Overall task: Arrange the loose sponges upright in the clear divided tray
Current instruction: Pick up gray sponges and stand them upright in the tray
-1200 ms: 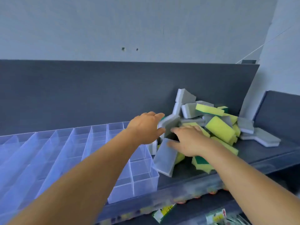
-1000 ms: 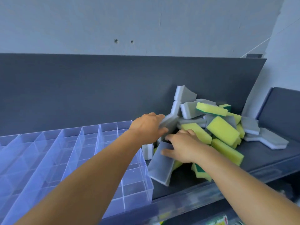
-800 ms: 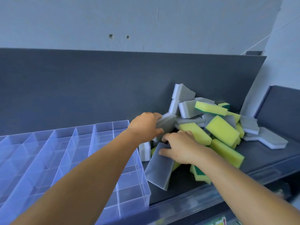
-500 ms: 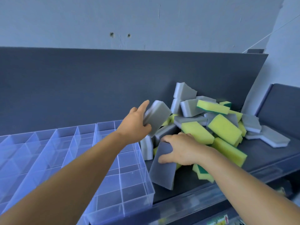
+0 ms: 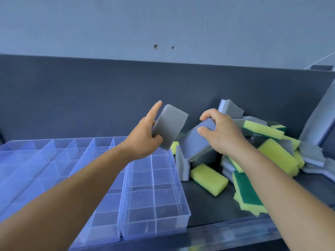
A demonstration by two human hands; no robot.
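A pale blue-grey wall [image 5: 163,20] fills the upper part of the view, lit evenly and softly. It bears 2 small dark marks [image 5: 155,46] side by side and a thin vertical crack [image 5: 206,24] to their right. Below it, a dark grey back panel [image 5: 90,98] runs the full width, standing upright at the far edge of a dark grey counter [image 5: 204,203]. At the far right, a second dark panel [image 5: 319,120] leans at an angle. A thin pale line [image 5: 324,60] crosses the wall's right corner.
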